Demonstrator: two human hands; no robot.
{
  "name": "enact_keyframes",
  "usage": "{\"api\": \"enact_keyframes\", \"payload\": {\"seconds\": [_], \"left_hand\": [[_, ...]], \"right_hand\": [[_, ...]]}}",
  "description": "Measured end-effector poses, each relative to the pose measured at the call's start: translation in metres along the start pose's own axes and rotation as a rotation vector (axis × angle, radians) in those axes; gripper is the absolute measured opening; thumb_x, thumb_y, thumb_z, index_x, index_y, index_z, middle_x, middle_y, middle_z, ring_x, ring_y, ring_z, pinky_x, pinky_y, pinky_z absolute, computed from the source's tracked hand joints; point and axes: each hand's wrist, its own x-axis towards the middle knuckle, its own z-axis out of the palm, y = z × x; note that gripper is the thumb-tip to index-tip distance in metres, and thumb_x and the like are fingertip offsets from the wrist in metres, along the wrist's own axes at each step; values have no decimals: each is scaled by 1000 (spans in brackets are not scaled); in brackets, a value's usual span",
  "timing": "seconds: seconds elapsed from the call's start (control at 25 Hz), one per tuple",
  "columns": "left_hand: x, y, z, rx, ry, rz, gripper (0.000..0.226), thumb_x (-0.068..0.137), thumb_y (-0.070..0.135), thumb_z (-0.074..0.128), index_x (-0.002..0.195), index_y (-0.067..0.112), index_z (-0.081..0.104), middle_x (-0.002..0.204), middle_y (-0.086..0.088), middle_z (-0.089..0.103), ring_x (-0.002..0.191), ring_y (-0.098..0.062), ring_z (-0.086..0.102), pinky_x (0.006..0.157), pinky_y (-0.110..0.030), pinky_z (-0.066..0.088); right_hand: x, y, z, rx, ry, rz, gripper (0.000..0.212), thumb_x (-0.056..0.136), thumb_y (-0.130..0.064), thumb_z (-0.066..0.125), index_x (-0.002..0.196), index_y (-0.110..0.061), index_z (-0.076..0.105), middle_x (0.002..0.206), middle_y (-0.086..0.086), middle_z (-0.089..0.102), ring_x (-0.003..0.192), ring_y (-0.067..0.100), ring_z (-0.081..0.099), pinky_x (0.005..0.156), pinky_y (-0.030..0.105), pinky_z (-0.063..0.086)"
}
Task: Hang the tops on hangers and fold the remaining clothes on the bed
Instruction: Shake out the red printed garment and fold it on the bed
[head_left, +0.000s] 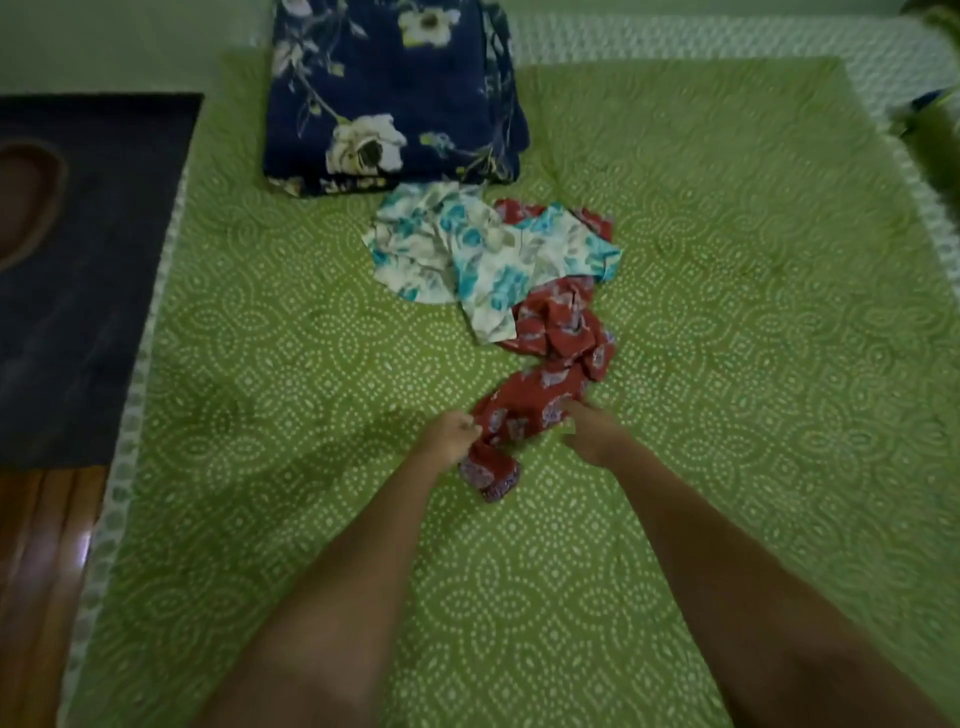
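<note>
Both hands work the near end of a red printed garment (550, 358) crumpled on the green bed (727, 364): the left hand (451, 435) pinches its edge, while the right hand (589, 431) seems to grip the cloth, though blur hides its fingers. The thin fabric looks light, limp and easily bunched, so seams or corners offer the surest hold. A white-and-teal garment (483, 260) overlaps its far end.

A dark mat (78, 270) lies on the floor left of the bed; below it, a glossy brown wooden surface (36, 587) shows.
</note>
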Motion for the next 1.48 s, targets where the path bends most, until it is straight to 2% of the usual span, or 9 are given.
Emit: {"api": "enact_keyframes", "payload": {"seconds": [0.2,0.28,0.56,0.68,0.8,1.04,1.12,1.32,1.48], "left_hand": [[70,-25,66,264,35,59,91,83,33,72,152,16,15,152,-12,18,133,-31,36,108,-42,36],[93,-30,78,344,48,94,81,88,22,66,152,15,17,153,-11,16,135,-30,33,110,-40,33],[73,-60,48,485,89,59,30,90,19,60,117,7,57,121,-8,55,107,-25,54,90,-30,43],[23,-60,7,473,215,-14,42,89,26,64,120,1,51,129,-15,50,118,-28,48,96,-32,40],[-32,-27,-47,370,352,-4,43,92,23,60,123,-5,49,127,-22,48,120,-34,47,97,-36,39],[-182,55,-131,271,-120,152,19,85,-10,59,91,8,59,76,3,66,76,-11,61,67,-23,45],[-237,79,-156,299,-82,240,43,78,-2,73,115,10,56,105,0,66,94,-12,59,76,-20,46],[-321,117,-205,-309,218,519,61,79,2,73,135,6,48,132,-4,56,118,-22,55,93,-28,48],[-370,151,-232,-969,234,644,34,99,31,45,120,7,55,98,-3,70,77,-16,66,64,-26,54]], "right_hand": [[77,15,22,-554,108,-169,87,89,4,50,151,-36,6,159,-2,-8,124,33,42,88,39,47],[104,15,13,-749,199,-211,84,90,0,50,150,-37,6,159,-3,-11,126,32,36,88,38,45],[69,1,54,-790,-121,-171,33,95,-25,47,122,-11,62,117,8,64,108,26,61,84,32,51],[6,-32,56,-307,-258,-177,37,100,-23,45,122,4,57,92,12,62,90,25,60,69,14,52],[-31,-89,2,161,-290,-21,37,99,-36,47,80,-5,55,80,13,54,91,32,59,65,32,45],[-142,-205,-160,797,-123,-158,19,93,-24,58,81,-11,63,72,7,61,60,18,56,57,26,48],[-189,-247,-211,878,-72,-263,17,94,-24,56,90,-8,61,73,6,57,60,18,53,57,28,46],[-306,-349,-302,1219,-6,-478,19,98,-9,46,83,0,53,74,11,56,41,16,60,40,20,50],[-364,-400,-322,1446,57,-578,17,98,-11,46,96,2,57,79,12,61,51,20,64,46,23,54]]}}
